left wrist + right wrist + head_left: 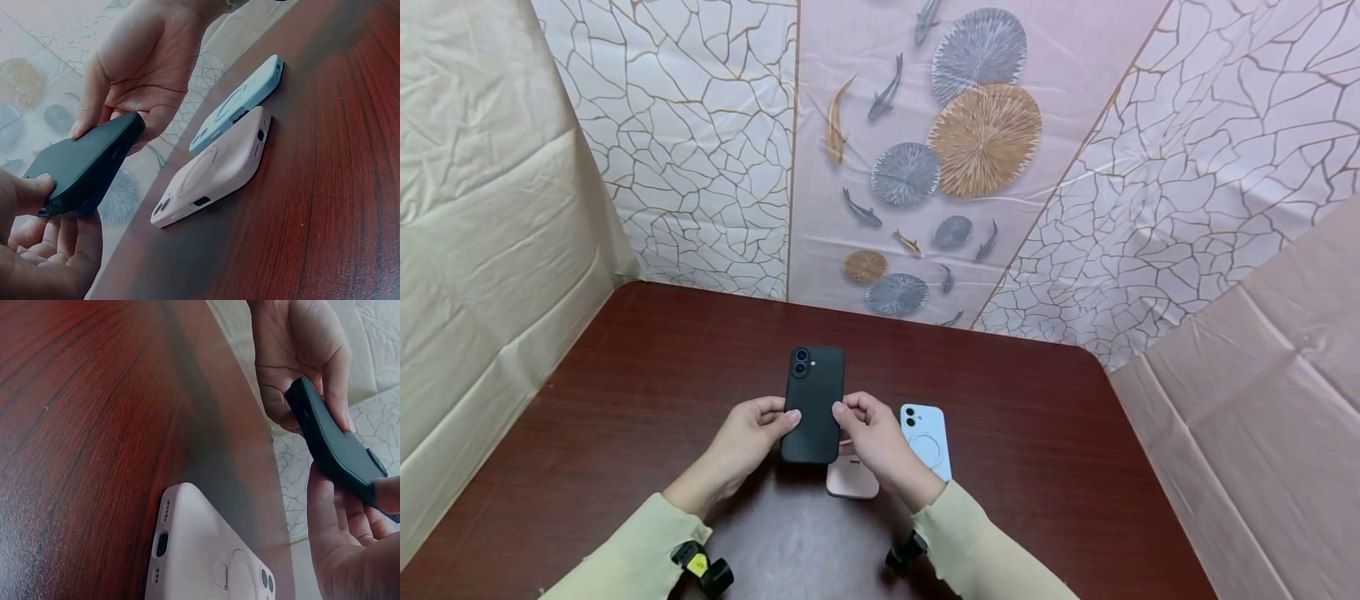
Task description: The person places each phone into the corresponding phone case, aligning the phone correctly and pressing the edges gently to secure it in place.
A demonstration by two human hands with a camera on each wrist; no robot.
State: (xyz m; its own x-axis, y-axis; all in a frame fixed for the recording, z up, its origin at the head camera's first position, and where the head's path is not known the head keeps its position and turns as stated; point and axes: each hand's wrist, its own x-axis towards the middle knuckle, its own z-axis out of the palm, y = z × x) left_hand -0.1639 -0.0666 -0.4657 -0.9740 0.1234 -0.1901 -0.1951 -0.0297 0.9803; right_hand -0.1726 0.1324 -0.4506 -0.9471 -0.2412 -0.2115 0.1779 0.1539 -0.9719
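Observation:
A phone in a black case (pixel 812 408) is held up off the table, back side toward the head camera and camera lenses at the top left. My left hand (pixel 741 446) grips its left edge, thumb on the back and fingers beneath. On the opposite edge my right hand (pixel 880 442) pinches it the same way. In the left wrist view the cased phone (pixel 87 150) tilts between both hands. A pink phone case (pixel 212 169) lies just below it on the table, partly hidden by my right hand in the head view. Whether that case holds a phone I cannot tell.
A light blue phone case (pixel 927 437) with a ring on its back lies right of the pink one, beside my right wrist. The dark red wooden table (pixel 662 375) ends at a patterned curtain (pixel 700 150) behind, with plain cloth (pixel 482 250) along the left.

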